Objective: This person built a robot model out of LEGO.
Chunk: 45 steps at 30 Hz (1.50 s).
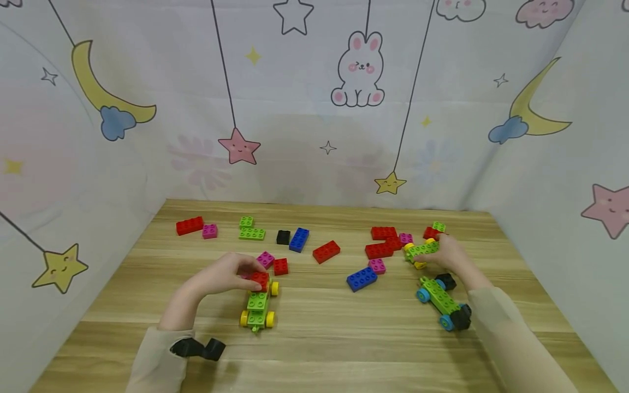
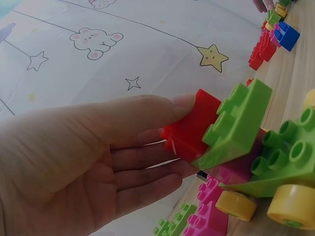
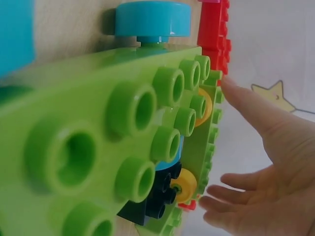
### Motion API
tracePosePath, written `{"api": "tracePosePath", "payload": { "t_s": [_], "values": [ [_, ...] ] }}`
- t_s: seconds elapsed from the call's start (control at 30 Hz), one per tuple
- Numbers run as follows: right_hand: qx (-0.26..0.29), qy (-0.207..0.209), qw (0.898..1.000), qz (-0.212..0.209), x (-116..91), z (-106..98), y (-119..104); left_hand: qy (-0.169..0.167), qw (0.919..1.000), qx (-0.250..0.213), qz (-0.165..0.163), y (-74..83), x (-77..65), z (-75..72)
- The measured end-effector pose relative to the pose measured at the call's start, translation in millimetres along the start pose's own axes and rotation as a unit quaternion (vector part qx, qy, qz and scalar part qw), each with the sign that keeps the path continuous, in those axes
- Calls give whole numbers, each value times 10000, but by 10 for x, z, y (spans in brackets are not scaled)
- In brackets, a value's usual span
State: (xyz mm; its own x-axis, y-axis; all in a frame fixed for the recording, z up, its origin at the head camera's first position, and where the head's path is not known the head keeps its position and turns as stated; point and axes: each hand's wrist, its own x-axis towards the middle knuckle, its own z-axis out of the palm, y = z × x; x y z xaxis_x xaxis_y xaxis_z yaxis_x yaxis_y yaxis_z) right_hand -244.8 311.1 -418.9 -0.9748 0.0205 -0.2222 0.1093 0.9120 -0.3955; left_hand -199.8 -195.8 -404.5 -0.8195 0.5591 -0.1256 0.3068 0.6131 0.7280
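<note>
My left hand (image 1: 231, 273) pinches a red brick (image 1: 259, 281) between thumb and fingers, at the far end of a green toy car base (image 1: 256, 319) with yellow wheels. Against that red brick, in the left wrist view, sits a raised green brick (image 2: 241, 123). At the back right, my right hand (image 1: 449, 254) reaches over a second green car base (image 1: 422, 250) with yellow wheels. The right wrist view shows its thumb tip right at that base's edge, fingers extended and apart from the thumb. Nearer me lies a green car base (image 1: 439, 297) with blue wheels and black bricks.
Blue bricks (image 1: 362, 279), red bricks (image 1: 326, 251) and pink bricks (image 1: 209, 231) are scattered across the wooden table (image 1: 334, 338). Green bricks (image 1: 252, 234) and a black brick (image 1: 283, 237) lie toward the back. A patterned cloth (image 1: 304, 174) encloses the table behind and at both sides.
</note>
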Motion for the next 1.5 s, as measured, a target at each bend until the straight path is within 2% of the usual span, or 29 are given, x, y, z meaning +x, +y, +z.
{"api": "tracePosePath", "payload": {
  "t_s": [0.13,0.33,0.57,0.93,1.3,1.5],
  "values": [
    [-78,76,9999,100,20,14,7,-3,10000,-5,-5,-5,0,0],
    [-110,-76,9997,206,44,33,-13,-6,10000,39,-32,-5,6,3],
    [-62,-11,9997,216,47,48,-29,-9,10000,30,36,-5,18,2],
    [-225,-178,9990,337,88,89,-30,-20,10000,-49,-10,-2,14,0],
    [-209,-243,9983,492,80,54,-76,-26,10000,-31,9,-4,7,-2],
    [-119,-19,9994,334,77,58,-88,-31,10000,-59,-24,-16,2,-4]
  ]
}}
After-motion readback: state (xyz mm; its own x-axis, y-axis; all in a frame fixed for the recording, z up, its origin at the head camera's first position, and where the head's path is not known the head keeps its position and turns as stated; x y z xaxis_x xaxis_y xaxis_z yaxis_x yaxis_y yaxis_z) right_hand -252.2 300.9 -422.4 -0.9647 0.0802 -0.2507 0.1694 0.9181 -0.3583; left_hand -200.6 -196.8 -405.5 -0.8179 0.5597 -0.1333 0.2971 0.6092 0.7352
